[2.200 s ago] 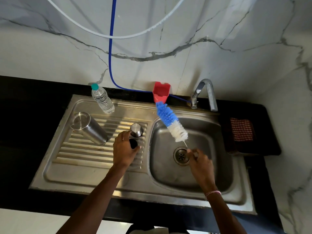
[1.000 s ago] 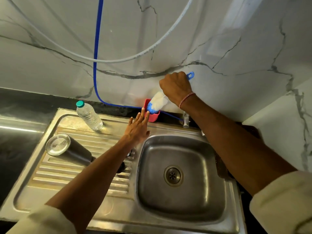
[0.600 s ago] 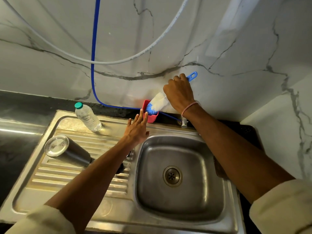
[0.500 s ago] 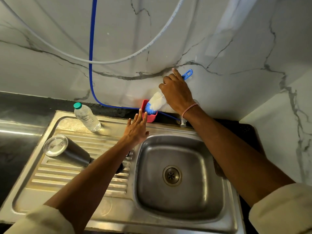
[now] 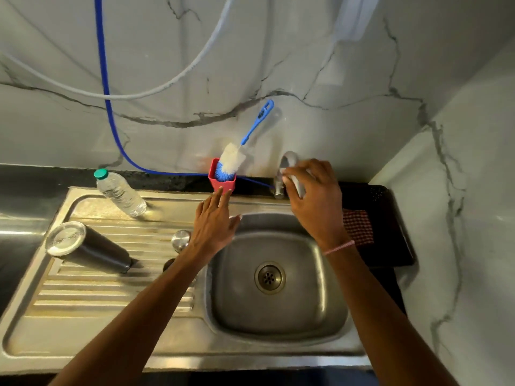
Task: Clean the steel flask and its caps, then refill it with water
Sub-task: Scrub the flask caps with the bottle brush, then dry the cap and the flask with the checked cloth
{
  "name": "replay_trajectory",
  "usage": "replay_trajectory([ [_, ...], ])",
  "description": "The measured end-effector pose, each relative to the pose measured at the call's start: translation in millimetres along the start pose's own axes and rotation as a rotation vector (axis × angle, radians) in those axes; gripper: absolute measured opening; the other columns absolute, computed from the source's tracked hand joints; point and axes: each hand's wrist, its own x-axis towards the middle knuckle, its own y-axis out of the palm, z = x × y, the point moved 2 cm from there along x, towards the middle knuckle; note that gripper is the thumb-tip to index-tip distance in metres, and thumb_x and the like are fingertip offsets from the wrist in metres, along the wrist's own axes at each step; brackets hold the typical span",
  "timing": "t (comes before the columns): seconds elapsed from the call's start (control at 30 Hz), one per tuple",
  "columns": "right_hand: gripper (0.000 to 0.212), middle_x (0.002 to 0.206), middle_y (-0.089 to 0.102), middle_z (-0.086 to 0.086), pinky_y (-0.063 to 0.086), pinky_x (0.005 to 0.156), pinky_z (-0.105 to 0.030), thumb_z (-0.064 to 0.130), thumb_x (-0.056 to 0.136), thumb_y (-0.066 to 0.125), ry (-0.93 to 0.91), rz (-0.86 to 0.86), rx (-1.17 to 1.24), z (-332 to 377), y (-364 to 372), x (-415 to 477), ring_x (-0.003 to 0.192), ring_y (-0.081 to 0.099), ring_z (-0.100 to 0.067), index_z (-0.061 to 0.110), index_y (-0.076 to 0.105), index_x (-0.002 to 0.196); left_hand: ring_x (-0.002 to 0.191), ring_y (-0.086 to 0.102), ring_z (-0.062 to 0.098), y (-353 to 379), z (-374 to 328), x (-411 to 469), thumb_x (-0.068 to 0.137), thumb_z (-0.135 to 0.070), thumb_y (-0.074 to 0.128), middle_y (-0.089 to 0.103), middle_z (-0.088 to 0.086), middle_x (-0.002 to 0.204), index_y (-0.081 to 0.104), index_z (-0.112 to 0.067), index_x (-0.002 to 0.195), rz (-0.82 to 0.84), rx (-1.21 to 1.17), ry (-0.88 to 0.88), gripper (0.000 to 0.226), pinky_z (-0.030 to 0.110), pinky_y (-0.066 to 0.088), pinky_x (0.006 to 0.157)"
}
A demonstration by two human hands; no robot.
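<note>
The steel flask (image 5: 86, 247) rests bottom-up and tilted on the sink's ribbed drainboard (image 5: 83, 291), at the left. A round steel cap (image 5: 181, 240) stands beside my left wrist, and a black cap (image 5: 168, 264) peeks out from under my left forearm. My left hand (image 5: 214, 225) hovers with straight fingers at the basin's back left corner, its fingertips just short of the red holder (image 5: 222, 184). The blue and white bottle brush (image 5: 232, 162) stands bristles-down in that holder, its handle against the wall. My right hand (image 5: 315, 199) curls round the tap spout (image 5: 289, 160).
A plastic water bottle (image 5: 121, 193) with a green cap stands at the back of the drainboard. The basin (image 5: 306, 310) is dry, with its drain in the middle. A red checked cloth (image 5: 358, 227) lies on a black tray (image 5: 390, 218) at the right. A blue hose (image 5: 104, 79) hangs down the wall.
My right hand set the brush into the red holder, let it go and moved right to the tap. My left hand stayed near the holder.
</note>
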Motion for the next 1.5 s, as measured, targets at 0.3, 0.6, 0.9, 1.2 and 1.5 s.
replay_trajectory([
  [0.3, 0.007, 0.097, 0.065, 0.002, 0.054, 0.079, -0.040, 0.021, 0.088, 0.071, 0.586, 0.228, -0.057, -110.4, -50.3, -145.5, 0.094, 0.060, -0.020, 0.021, 0.073, 0.095, 0.143, 0.042, 0.031, 50.1, -111.8, -46.6, 0.097, -0.037, 0.066, 0.042, 0.012, 0.157, 0.038, -0.013, 0.155, 0.186, -0.124, 0.157, 0.069, 0.045, 0.031, 0.118],
  [0.6, 0.018, 0.116, 0.061, -0.008, 0.055, 0.087, -0.044, 0.015, 0.088, 0.069, 0.596, 0.501, -0.141, -189.5, -44.8, -157.4, 0.106, 0.059, -0.031, 0.011, 0.068, 0.106, 0.152, 0.030, 0.025, 102.2, -209.3, -27.6, 0.099, -0.059, 0.050, 0.026, 0.007, 0.167, 0.015, -0.016, 0.162, 0.279, -0.079, 0.267, 0.084, 0.042, 0.026, 0.123],
  [0.9, 0.036, 0.122, 0.058, -0.012, 0.058, 0.078, -0.042, 0.022, 0.093, 0.066, 0.258, 0.820, -0.410, -225.2, 7.5, -146.8, 0.110, 0.061, -0.034, 0.013, 0.054, 0.125, 0.158, 0.003, 0.025, 134.2, -228.4, -10.7, 0.080, -0.068, 0.068, -0.016, 0.005, 0.169, -0.012, -0.013, 0.161, 0.444, 0.053, 0.288, 0.127, 0.045, 0.021, 0.124],
  [1.2, 0.020, 0.112, 0.072, -0.011, 0.057, 0.090, -0.038, 0.019, 0.091, 0.071, 0.644, 0.762, -0.074, -267.8, 5.9, -138.7, 0.105, 0.067, -0.032, 0.016, 0.076, 0.110, 0.158, 0.005, 0.024, 136.3, -229.7, -6.3, 0.078, -0.061, 0.075, -0.016, 0.004, 0.168, -0.011, -0.014, 0.162, 0.476, 0.015, 0.291, 0.129, 0.047, 0.028, 0.124],
  [1.5, 0.023, 0.096, 0.062, -0.006, 0.046, 0.052, -0.016, 0.020, 0.106, 0.041, 0.921, 0.235, 0.325, -244.4, -42.0, -115.9, 0.076, 0.060, -0.009, 0.002, 0.054, 0.112, 0.158, 0.006, 0.024, 128.7, -235.3, -10.2, 0.085, -0.058, 0.072, -0.004, 0.004, 0.172, -0.004, -0.016, 0.163, 0.433, -0.104, 0.268, 0.117, 0.044, 0.018, 0.127],
])
